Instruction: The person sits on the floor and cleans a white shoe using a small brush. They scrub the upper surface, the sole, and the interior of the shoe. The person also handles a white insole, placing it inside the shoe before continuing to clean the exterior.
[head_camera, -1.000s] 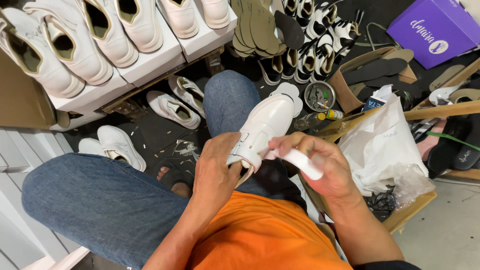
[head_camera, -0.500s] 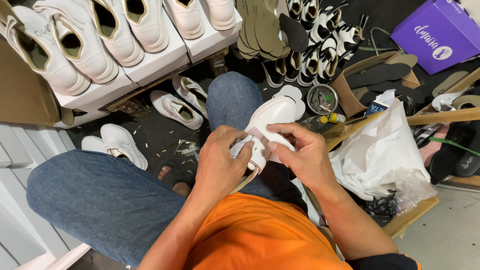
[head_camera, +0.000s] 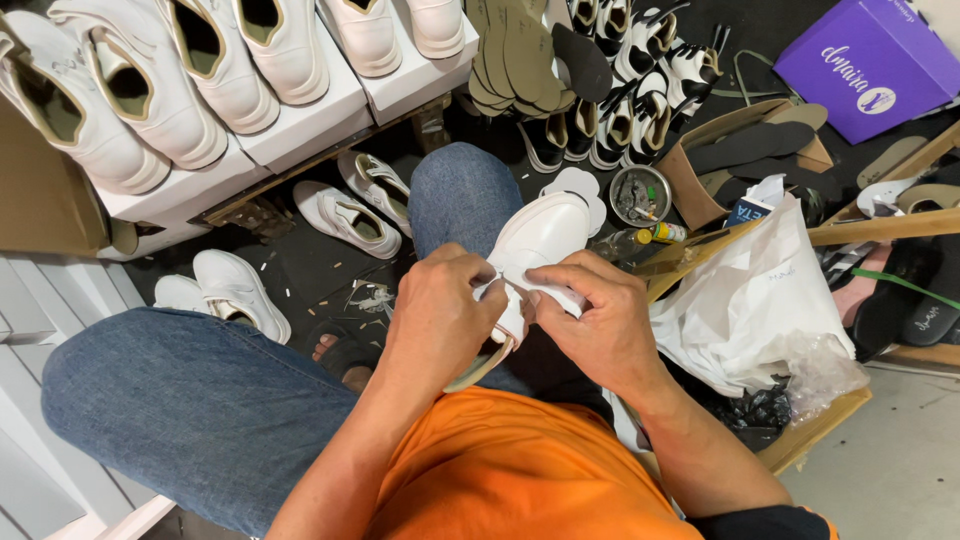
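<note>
A: Starting with the big shapes, our jeans-clad knees (head_camera: 200, 400) fill the lower left, and a row of white sneakers (head_camera: 190, 70) stands on white boxes (head_camera: 300, 135) at top left.

B: To the right we have a crumpled white plastic bag (head_camera: 750, 300) in a cardboard box (head_camera: 820, 425), with a purple box (head_camera: 868, 62) beyond it at the top right corner.

A: The white shoe (head_camera: 540, 240) lies over our right knee, toe pointing away. Our left hand (head_camera: 440, 320) has its grip closed around the shoe's collar. Our right hand (head_camera: 600, 320) pinches a white strip or tongue at the opening, fingers together on it.

B: We judge the upper and sole already joined; the fitting at the opening looks unfinished. More loose white sneakers (head_camera: 350, 210) wait on the floor, so plenty seems left.

A: As for room, we see little. The bag presses close by our right wrist, the round tin (head_camera: 640, 195) and a small bottle (head_camera: 640, 240) sit just past the toe, and stacked insoles (head_camera: 515, 55) lie further off. Only the air above our lap is free.
</note>
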